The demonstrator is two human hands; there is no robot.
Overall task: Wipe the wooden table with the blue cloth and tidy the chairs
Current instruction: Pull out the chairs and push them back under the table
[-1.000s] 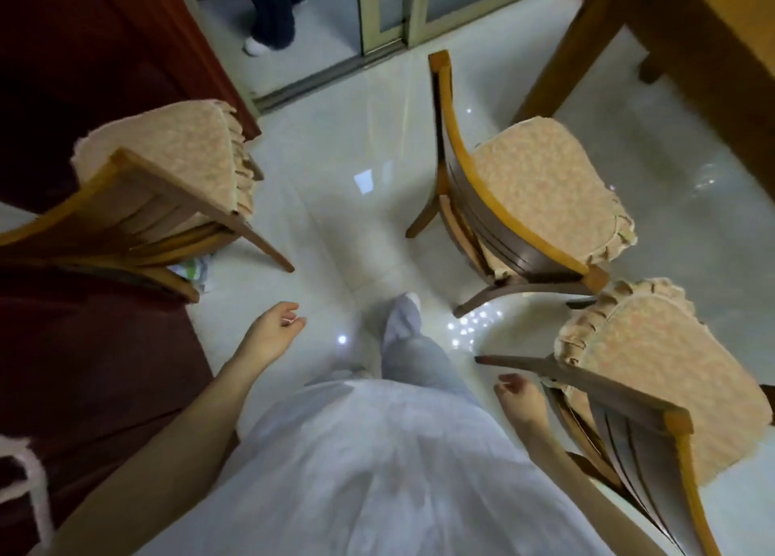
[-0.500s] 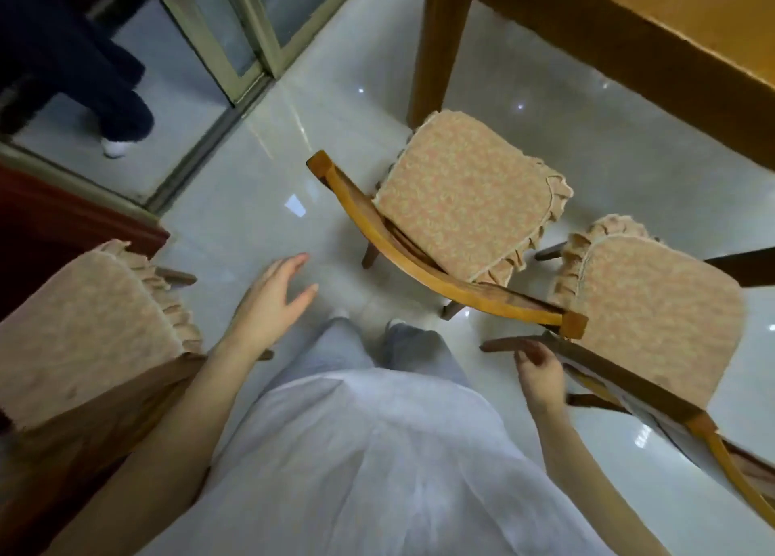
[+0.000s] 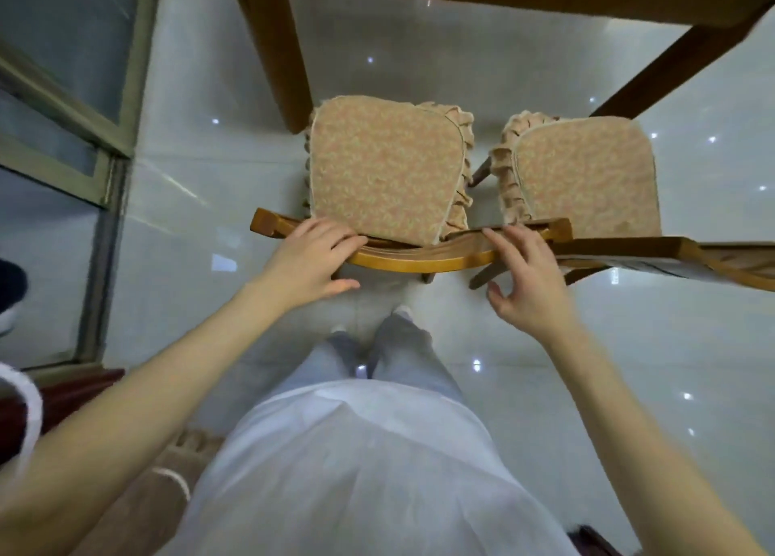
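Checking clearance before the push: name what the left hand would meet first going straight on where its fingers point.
The left hand, fingers over the curved wooden chair backrest, would probably first meet the peach patterned seat cushion just ahead.

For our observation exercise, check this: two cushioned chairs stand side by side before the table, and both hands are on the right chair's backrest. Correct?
Not quite. The head view shows the left hand and right hand both on the left chair's backrest, not on the right chair. The rest holds.
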